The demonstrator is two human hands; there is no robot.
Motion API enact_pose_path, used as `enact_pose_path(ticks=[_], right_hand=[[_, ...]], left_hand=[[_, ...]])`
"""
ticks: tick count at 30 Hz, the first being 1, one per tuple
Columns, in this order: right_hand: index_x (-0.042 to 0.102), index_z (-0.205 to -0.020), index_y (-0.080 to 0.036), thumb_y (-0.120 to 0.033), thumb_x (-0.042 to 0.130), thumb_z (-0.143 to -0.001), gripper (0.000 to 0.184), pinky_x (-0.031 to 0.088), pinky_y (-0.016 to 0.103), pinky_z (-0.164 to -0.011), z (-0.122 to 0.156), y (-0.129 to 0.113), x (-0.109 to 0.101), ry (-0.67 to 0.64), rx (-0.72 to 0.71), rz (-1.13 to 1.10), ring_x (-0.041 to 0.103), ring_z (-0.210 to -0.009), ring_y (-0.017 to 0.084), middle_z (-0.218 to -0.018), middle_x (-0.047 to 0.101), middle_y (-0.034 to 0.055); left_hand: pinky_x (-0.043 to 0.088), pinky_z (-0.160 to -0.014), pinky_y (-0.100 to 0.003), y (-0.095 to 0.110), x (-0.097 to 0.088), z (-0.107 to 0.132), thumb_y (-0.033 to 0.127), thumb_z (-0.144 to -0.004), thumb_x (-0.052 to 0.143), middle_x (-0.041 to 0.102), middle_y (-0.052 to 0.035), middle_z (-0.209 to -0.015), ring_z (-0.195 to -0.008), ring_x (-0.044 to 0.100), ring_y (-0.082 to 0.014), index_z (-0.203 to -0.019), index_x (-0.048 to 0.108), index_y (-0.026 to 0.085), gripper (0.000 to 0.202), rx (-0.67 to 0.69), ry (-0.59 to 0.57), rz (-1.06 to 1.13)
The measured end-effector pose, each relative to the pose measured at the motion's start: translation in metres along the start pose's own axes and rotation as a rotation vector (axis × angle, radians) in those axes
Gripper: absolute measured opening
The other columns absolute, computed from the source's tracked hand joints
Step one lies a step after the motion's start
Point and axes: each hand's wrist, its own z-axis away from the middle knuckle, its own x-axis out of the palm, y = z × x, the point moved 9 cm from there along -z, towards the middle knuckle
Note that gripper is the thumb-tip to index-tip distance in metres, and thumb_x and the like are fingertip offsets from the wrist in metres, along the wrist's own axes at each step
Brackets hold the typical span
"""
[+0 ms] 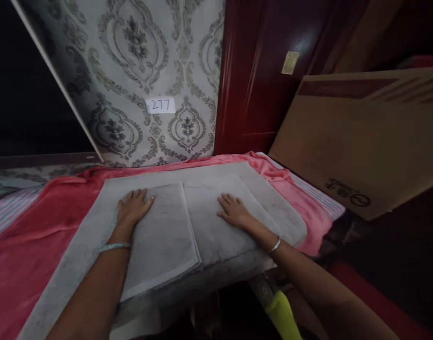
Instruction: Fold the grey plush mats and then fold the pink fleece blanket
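A grey cloth (159, 226), partly folded, lies spread over a larger pale grey sheet (81, 264). One folded panel covers its left part, with a straight edge running down the middle. My left hand (133, 206) rests flat on the upper left of that panel, fingers spread. On the right part of the cloth, my right hand (234, 211) lies palm down with fingers apart. Neither hand grips anything. The cloth's near edge droops over the front of the surface.
A red-pink blanket (42, 231) lies under the sheet, over a striped cloth (317, 196). A large cardboard box (361, 137) leans at the right. A dark screen (35, 85) stands at the left. Patterned wallpaper bears a paper label (160, 105). Something yellow-green (283, 314) shows below.
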Motion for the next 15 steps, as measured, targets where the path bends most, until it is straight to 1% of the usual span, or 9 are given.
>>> enact_pose_path(ticks=[2, 3, 5, 6, 8, 9, 11, 13, 15], right_hand=[[0.039, -0.157, -0.018, -0.041, 0.052, -0.099, 0.064, 0.025, 0.053, -0.120, 0.026, 0.051, -0.010, 0.046, 0.154, -0.039, 0.023, -0.154, 0.032, -0.167, 0.025, 0.0148], [0.041, -0.156, -0.017, -0.038, 0.054, -0.098, 0.063, 0.029, 0.051, -0.119, 0.038, 0.073, -0.015, 0.082, 0.221, -0.075, 0.028, -0.152, 0.033, -0.166, 0.029, 0.0161], [0.044, -0.153, -0.012, -0.032, 0.057, -0.096, 0.062, 0.035, 0.045, -0.115, 0.055, 0.108, -0.024, 0.147, 0.309, -0.148, 0.041, -0.145, 0.031, -0.158, 0.043, 0.0193], [0.047, -0.151, -0.011, -0.030, 0.058, -0.095, 0.061, 0.039, 0.042, -0.112, 0.061, 0.120, -0.027, 0.168, 0.331, -0.177, 0.048, -0.139, 0.031, -0.151, 0.051, 0.0203], [0.051, -0.147, -0.009, -0.028, 0.058, -0.093, 0.058, 0.044, 0.038, -0.106, 0.065, 0.137, -0.030, 0.185, 0.357, -0.220, 0.060, -0.126, 0.029, -0.136, 0.064, 0.0197], [0.054, -0.145, -0.009, -0.027, 0.059, -0.092, 0.056, 0.045, 0.037, -0.104, 0.066, 0.142, -0.031, 0.192, 0.370, -0.248, 0.063, -0.121, 0.029, -0.130, 0.068, 0.0187], [0.058, -0.141, -0.010, -0.026, 0.062, -0.089, 0.055, 0.046, 0.036, -0.102, 0.063, 0.149, -0.032, 0.206, 0.386, -0.318, 0.065, -0.117, 0.029, -0.127, 0.070, 0.0176], [0.064, -0.135, -0.011, -0.024, 0.066, -0.083, 0.053, 0.046, 0.037, -0.103, 0.060, 0.151, -0.031, 0.222, 0.386, -0.402, 0.065, -0.117, 0.030, -0.128, 0.070, 0.0169], [0.071, -0.125, -0.013, -0.023, 0.072, -0.076, 0.050, 0.048, 0.039, -0.103, 0.058, 0.151, -0.032, 0.254, 0.370, -0.502, 0.067, -0.114, 0.031, -0.124, 0.072, 0.0160]], left_hand=[[0.025, -0.117, -0.067, 0.002, -0.010, 0.002, 0.051, -0.099, 0.029, 0.027, -0.0186, -0.166, -0.152, 0.026, -0.0372, -0.156, 0.038, 0.014, 0.069, 0.002, 0.078, -0.007], [0.024, -0.118, -0.067, 0.005, -0.018, 0.005, 0.049, -0.099, 0.031, 0.029, -0.0209, -0.165, -0.151, 0.028, -0.0378, -0.154, 0.041, 0.012, 0.067, 0.009, 0.129, -0.020], [0.025, -0.119, -0.062, 0.018, -0.030, 0.014, 0.040, -0.098, 0.035, 0.036, -0.0240, -0.161, -0.149, 0.034, -0.0368, -0.149, 0.048, 0.009, 0.060, 0.052, 0.191, -0.049], [0.027, -0.119, -0.058, 0.029, -0.034, 0.021, 0.036, -0.098, 0.036, 0.041, -0.0241, -0.157, -0.147, 0.038, -0.0353, -0.146, 0.051, 0.009, 0.057, 0.094, 0.190, -0.056], [0.030, -0.120, -0.053, 0.058, -0.035, 0.040, 0.031, -0.096, 0.038, 0.047, -0.0227, -0.154, -0.145, 0.042, -0.0331, -0.144, 0.053, 0.010, 0.055, 0.207, 0.135, -0.056], [0.029, -0.120, -0.052, 0.074, -0.033, 0.052, 0.032, -0.096, 0.040, 0.047, -0.0216, -0.154, -0.145, 0.042, -0.0328, -0.145, 0.053, 0.011, 0.054, 0.267, 0.106, -0.053], [0.023, -0.123, -0.056, 0.107, -0.026, 0.080, 0.037, -0.096, 0.044, 0.041, -0.0199, -0.159, -0.149, 0.035, -0.0339, -0.148, 0.050, 0.013, 0.058, 0.374, 0.066, -0.054], [0.018, -0.124, -0.059, 0.131, -0.012, 0.106, 0.041, -0.095, 0.047, 0.033, -0.0194, -0.164, -0.153, 0.028, -0.0343, -0.153, 0.043, 0.013, 0.064, 0.431, 0.017, -0.044], [0.016, -0.124, -0.061, 0.142, 0.007, 0.123, 0.043, -0.096, 0.046, 0.028, -0.0188, -0.166, -0.155, 0.023, -0.0340, -0.155, 0.040, 0.013, 0.066, 0.432, -0.038, -0.022]])
